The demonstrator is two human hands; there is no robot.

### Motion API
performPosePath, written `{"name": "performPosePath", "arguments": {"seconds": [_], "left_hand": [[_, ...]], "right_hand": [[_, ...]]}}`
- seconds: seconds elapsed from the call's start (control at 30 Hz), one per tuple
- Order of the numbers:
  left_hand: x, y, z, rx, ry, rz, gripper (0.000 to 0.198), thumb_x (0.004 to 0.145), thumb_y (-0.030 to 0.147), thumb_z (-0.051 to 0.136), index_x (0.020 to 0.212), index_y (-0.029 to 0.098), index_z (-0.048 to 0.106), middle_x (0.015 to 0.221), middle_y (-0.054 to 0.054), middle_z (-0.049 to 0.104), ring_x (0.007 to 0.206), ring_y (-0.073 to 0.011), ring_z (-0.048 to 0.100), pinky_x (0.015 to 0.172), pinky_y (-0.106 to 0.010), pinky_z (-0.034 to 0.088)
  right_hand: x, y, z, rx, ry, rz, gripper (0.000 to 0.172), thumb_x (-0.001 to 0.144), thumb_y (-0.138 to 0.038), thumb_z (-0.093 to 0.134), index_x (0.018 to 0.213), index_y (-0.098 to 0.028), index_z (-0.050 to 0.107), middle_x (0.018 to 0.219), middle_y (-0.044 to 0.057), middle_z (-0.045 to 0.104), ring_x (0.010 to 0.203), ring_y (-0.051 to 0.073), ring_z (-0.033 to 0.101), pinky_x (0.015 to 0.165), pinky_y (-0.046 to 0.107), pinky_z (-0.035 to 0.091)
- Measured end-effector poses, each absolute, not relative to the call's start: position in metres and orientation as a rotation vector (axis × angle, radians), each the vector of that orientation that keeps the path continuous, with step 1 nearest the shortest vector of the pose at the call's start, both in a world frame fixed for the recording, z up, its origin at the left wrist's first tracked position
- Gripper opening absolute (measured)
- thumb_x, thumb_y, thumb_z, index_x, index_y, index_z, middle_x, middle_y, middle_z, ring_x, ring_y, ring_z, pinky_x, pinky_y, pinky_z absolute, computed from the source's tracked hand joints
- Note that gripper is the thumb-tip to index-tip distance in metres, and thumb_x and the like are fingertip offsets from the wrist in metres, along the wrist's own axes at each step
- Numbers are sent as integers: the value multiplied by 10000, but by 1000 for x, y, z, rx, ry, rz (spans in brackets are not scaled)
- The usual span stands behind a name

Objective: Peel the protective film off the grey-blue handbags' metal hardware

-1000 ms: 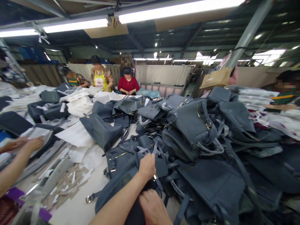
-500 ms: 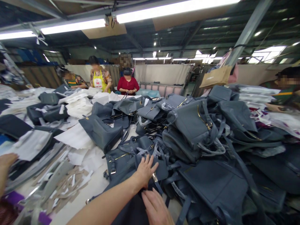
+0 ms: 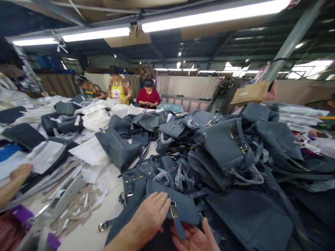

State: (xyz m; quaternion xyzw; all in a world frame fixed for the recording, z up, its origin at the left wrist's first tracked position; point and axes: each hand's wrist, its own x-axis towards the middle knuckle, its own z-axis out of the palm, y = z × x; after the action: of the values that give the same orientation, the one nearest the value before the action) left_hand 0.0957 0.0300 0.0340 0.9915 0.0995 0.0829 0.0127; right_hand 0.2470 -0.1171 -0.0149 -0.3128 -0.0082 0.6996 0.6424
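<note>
In the bottom centre lies a dark blue-grey bag, its flap (image 3: 183,205) raised toward me with a strap and metal buckle (image 3: 173,210) on it. My left hand (image 3: 151,212) rests on the flap's left part, fingers together and pressed against it, thumb side partly hidden. Palm up, my right hand (image 3: 195,237) is under the flap's lower edge beside the strap end, its thumb spread away from the fingers. Below the flap the bag's opening looks dark.
Piled blue-grey bags (image 3: 222,146) cover the centre and right. Cardboard scraps (image 3: 78,209) and white sheets (image 3: 90,150) lie left. Another person's hand (image 3: 22,171) reaches in at the left edge. People stand across the table, and another is at far right.
The flap has come up and nearer. My left hand has moved down and closed its fingers over it; my right hand has turned palm up and moved right. The view has shifted left.
</note>
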Motion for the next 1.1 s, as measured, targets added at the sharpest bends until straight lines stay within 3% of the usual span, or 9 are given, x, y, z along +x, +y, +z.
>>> {"name": "performPosePath", "arguments": {"seconds": [0.17,0.27,0.33,0.43,0.53,0.63,0.83,0.93,1.1], "left_hand": [[42,4,11,3053,285,572,414,931,69,376,1326,99,496,1350,-170,584,1297,-262,506,1069,-461,462],[27,-6,20,2861,442,487,563,826,-14,371,1356,144,477,1427,-142,515,1353,-254,434,1095,-479,428],[24,-13,32,2627,559,484,616,772,-31,352,1325,194,505,1418,-107,520,1332,-220,453,1089,-427,436],[26,-25,50,2277,744,611,370,834,53,377,1083,215,598,1146,-82,635,1077,-184,598,933,-321,510],[34,-33,60,2083,972,581,53,860,203,498,826,212,537,799,-28,612,754,-174,596,692,-279,485],[40,-34,62,1977,1027,436,174,906,247,441,735,224,468,621,21,546,594,-149,545,589,-260,402],[38,-31,60,1990,1066,439,216,922,265,383,721,229,452,604,26,527,586,-152,545,599,-269,375],[41,-32,58,2073,1219,348,197,823,342,591,731,236,453,580,41,524,565,-170,538,583,-285,361],[57,-39,56,2247,1286,259,578,501,510,849,832,237,462,805,-7,603,775,-259,606,671,-322,416]], "right_hand": [[207,-110,9,-971,56,1391,603,681,-411,836,1175,-134,630,1016,119,778,903,272,731,784,417,601],[194,-114,9,-1023,68,1350,749,693,-362,839,1317,-141,489,1047,119,769,901,277,731,731,415,615],[193,-116,11,-1029,73,1347,835,669,-348,858,1356,-143,432,1044,119,769,901,285,731,754,435,613],[194,-118,14,-1033,68,1355,891,637,-350,877,1369,-141,415,1042,124,769,906,300,733,795,465,602],[193,-120,13,-996,56,1401,877,630,-398,874,1351,-125,456,1020,140,774,906,311,735,825,474,589],[191,-123,9,-918,77,1430,846,651,-422,857,1348,-130,476,1020,143,774,938,313,729,842,467,581],[194,-124,10,-867,118,1453,787,725,-316,821,1391,-151,436,1051,122,771,981,295,720,881,446,569],[190,-125,9,-881,100,1455,806,717,-346,823,1398,-151,437,1041,132,772,963,303,725,885,465,564],[183,-126,-1,-906,82,1464,803,674,-415,835,1354,-140,508,981,144,782,984,331,715,894,481,556]]}}
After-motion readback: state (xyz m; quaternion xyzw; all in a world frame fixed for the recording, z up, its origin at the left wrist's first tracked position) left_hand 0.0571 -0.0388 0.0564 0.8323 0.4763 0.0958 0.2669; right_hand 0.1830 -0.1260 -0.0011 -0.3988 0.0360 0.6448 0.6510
